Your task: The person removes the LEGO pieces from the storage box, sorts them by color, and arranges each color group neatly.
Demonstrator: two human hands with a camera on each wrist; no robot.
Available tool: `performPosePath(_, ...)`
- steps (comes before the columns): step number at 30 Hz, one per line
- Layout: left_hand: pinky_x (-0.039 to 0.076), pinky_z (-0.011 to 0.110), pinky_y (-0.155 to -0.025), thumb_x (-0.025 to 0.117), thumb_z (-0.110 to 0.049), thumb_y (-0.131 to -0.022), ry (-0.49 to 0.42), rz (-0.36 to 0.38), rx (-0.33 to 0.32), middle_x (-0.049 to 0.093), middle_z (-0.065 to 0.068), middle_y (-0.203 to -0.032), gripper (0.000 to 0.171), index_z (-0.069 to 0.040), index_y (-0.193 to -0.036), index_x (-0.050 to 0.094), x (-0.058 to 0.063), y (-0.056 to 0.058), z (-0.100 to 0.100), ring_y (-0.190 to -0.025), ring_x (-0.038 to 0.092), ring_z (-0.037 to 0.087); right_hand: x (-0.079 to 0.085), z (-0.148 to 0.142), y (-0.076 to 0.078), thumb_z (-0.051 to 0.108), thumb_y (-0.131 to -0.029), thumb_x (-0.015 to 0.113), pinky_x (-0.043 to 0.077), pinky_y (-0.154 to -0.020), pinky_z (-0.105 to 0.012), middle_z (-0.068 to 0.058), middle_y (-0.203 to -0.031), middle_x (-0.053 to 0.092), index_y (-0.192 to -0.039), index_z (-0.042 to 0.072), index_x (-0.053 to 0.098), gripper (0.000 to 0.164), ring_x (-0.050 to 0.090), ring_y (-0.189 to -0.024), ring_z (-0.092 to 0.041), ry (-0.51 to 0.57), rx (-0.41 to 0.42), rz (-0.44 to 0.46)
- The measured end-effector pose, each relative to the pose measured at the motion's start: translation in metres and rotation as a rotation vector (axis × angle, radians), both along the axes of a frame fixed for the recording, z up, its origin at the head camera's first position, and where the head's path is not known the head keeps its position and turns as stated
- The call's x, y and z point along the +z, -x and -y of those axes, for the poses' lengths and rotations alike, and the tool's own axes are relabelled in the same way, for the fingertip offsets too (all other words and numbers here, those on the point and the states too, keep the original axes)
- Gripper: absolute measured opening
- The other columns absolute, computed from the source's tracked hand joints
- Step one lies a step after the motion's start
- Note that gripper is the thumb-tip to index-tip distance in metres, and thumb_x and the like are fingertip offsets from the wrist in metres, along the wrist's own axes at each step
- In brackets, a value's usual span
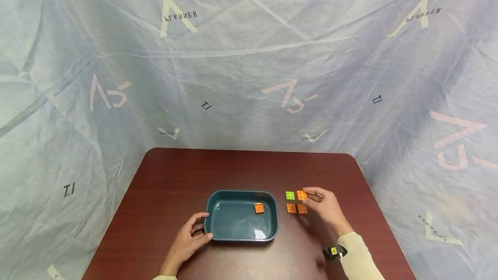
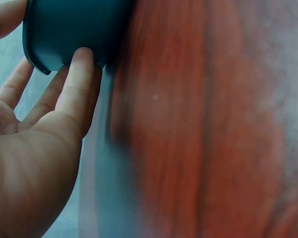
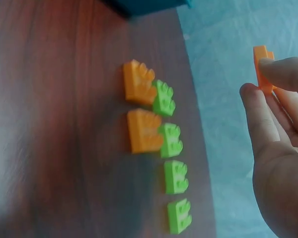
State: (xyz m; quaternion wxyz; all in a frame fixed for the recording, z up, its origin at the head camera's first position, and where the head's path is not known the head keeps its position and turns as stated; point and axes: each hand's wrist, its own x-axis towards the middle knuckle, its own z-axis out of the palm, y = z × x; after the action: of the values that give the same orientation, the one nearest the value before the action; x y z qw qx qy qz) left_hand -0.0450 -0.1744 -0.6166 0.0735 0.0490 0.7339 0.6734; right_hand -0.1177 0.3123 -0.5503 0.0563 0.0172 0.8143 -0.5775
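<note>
My left hand [image 1: 188, 239] grips the left end of a dark teal tray [image 1: 241, 240], thumb at the near corner and fingers along the outer side. Its fingertips press the wall of the tray [image 2: 74, 29] in the left wrist view. An orange toy brick [image 1: 259, 208] lies inside the tray toward its right end. To the right of the tray, my right hand [image 1: 327, 208] pinches another orange brick [image 3: 261, 69] between thumb and fingers, raised off the table. Near it on the table stand two orange bricks [image 3: 143, 131] and a row of green bricks [image 3: 176, 177].
Everything sits on a dark red-brown wooden table [image 1: 186, 172]. A pale printed sheet [image 1: 241, 98] hangs behind the table and along both sides. A black device with a yellow label [image 1: 333, 251] is strapped to my right wrist.
</note>
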Motion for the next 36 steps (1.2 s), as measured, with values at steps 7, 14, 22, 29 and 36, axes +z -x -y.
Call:
performPosePath(7, 0.061, 0.025, -0.090, 0.084, -0.002, -0.089, -0.013, 0.006, -0.003, 0.059, 0.024, -0.141, 0.065, -0.007, -0.148, 0.055, -0.003, 0.000, 0.000, -0.126, 0.065, 0.040, -0.012, -0.017, -0.008, 0.013, -0.095, 0.081, 0.063, -0.089, -0.029, -0.016, -0.137, 0.071, -0.137, 0.010, 0.071, 0.044, 0.071, -0.124, -0.029, -0.091, -0.057, 0.021)
performPosePath(14, 0.061, 0.027, -0.089, 0.082, -0.002, -0.090, -0.025, 0.026, -0.022, 0.056, 0.024, -0.145, 0.066, -0.007, -0.149, 0.053, -0.004, -0.001, -0.001, -0.127, 0.063, 0.042, -0.023, -0.029, -0.014, 0.015, -0.094, 0.082, 0.063, -0.089, -0.029, -0.017, -0.135, 0.072, -0.137, 0.009, 0.071, 0.045, 0.070, -0.125, -0.033, -0.118, -0.113, 0.046)
performPosePath(22, 0.061, 0.028, -0.089, 0.082, -0.004, -0.092, -0.005, 0.006, -0.044, 0.054, 0.027, -0.146, 0.066, -0.004, -0.150, 0.051, 0.000, 0.004, 0.002, -0.126, 0.064, 0.040, -0.033, -0.039, -0.013, 0.018, -0.092, 0.084, 0.060, -0.085, -0.022, -0.016, -0.132, 0.074, -0.137, 0.010, 0.071, 0.047, 0.072, -0.122, -0.029, -0.153, -0.132, 0.048)
performPosePath(29, 0.059, 0.022, -0.091, 0.084, -0.005, -0.090, 0.019, -0.010, -0.005, 0.060, 0.025, -0.141, 0.065, -0.006, -0.147, 0.054, 0.003, 0.007, 0.005, -0.128, 0.063, 0.043, -0.034, -0.045, -0.012, 0.023, -0.094, 0.084, 0.060, -0.087, -0.023, -0.015, -0.132, 0.074, -0.137, 0.013, 0.071, 0.046, 0.071, -0.124, -0.031, -0.187, -0.123, 0.033)
performPosePath(36, 0.059, 0.023, -0.092, 0.084, -0.006, -0.090, 0.036, 0.021, -0.013, 0.059, 0.020, -0.142, 0.063, -0.011, -0.147, 0.055, 0.000, 0.003, 0.002, -0.127, 0.064, 0.036, -0.038, -0.049, -0.017, 0.019, -0.094, 0.082, 0.061, -0.087, -0.027, -0.016, -0.132, 0.073, -0.136, 0.012, 0.071, 0.043, 0.070, -0.125, -0.033, -0.211, -0.139, 0.054)
